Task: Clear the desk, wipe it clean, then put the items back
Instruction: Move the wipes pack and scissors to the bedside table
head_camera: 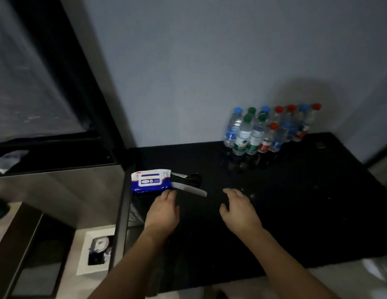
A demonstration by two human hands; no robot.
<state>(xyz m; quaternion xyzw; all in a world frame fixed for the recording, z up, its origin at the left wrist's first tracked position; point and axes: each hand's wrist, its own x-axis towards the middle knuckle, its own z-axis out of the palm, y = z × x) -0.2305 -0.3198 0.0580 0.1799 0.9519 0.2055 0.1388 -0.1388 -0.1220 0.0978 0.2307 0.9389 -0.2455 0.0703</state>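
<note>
A black desk [296, 212] fills the right of the head view. At its left edge lies a blue and white wet-wipe pack [150, 180]. Black-handled scissors [189, 176] and a white comb [191, 189] lie just right of the pack. My left hand [163, 209] hovers palm down with its fingertips at the pack's near corner and the comb's left end; whether they touch is unclear. My right hand [240, 209] floats over the bare desk to the right, fingers loosely apart, holding nothing. Several water bottles [268, 130] with blue, green and red caps stand at the back by the wall.
Small specks and droplets dot the desk in front of the bottles. A grey cabinet [58, 190] adjoins the desk on the left under a dark window. On the floor below left stands a white bin [97, 251] with rubbish inside. A small dark object [320, 145] lies at the far right.
</note>
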